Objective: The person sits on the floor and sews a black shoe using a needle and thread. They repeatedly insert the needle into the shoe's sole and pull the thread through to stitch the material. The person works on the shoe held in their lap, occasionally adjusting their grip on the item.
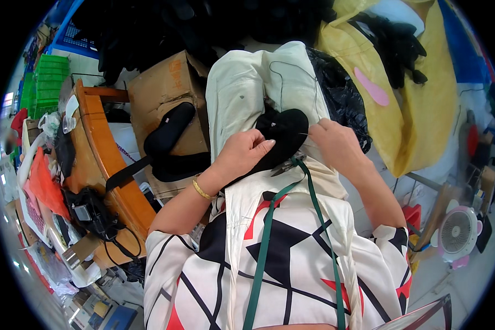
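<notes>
A black cloth slipper [289, 130] lies across my lap on a white apron [234, 82]. My left hand [242, 153] is closed on its left side, thumb and forefinger pinched together. Just right of the slipper, my right hand [335, 140] pinches a thin needle [303, 133] pointing at the black cloth. Dark thread [280, 62] loops over the apron beyond the hands. Small metal thread snips [283, 166] hang from a green ribbon [309, 184] at the slipper's near edge. The underside of the slipper is hidden.
More black slippers [169, 129] rest on a cardboard box [165, 82] at the left, beside a wooden stool [102, 143]. A black plastic bag [341, 91] and a yellow sack [393, 124] with black pieces stand at the right. A small fan [457, 232] is farther right.
</notes>
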Demonstrator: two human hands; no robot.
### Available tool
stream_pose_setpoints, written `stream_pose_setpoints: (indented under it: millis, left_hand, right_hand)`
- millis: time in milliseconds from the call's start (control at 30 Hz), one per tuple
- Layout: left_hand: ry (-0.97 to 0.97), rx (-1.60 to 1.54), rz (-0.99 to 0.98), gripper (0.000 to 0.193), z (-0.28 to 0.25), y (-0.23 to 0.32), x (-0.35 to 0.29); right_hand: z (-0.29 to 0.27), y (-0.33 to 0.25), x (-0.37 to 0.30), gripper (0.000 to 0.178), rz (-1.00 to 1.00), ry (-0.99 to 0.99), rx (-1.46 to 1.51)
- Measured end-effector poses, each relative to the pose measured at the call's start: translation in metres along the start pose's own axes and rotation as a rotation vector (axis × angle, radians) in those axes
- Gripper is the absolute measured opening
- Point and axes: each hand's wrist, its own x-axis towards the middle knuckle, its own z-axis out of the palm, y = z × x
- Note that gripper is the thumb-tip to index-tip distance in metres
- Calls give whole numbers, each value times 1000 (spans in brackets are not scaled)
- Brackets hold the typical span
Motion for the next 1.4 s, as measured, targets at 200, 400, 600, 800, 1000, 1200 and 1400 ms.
stream_pose_setpoints:
  millis: [200,400,600,800,1000,1200,1400]
  left_hand:
    - [-27,-138,64,28,18,-28,13]
    - [50,51,204,23,8,14,-5]
    - [6,-400,227,22,3,-11,-4]
    - [12,-632,19,32,4,29,-14]
    - [-279,-733,-57,38,-13,24,-5]
    - [-358,-603,-75,48,-23,20,8]
    - [-355,-350,-17,33,-34,12,12]
  right_hand:
    - [-21,23,-17,7,558,13,1124]
    - [-7,45,-13,15,422,328,1204]
    - [10,-2,9,33,335,21,825]
    - [17,-21,13,36,283,151,779]
    - [28,-14,18,38,304,139,781]
    - [46,-4,21,40,375,20,987]
    - [42,8,18,34,520,-207,1126]
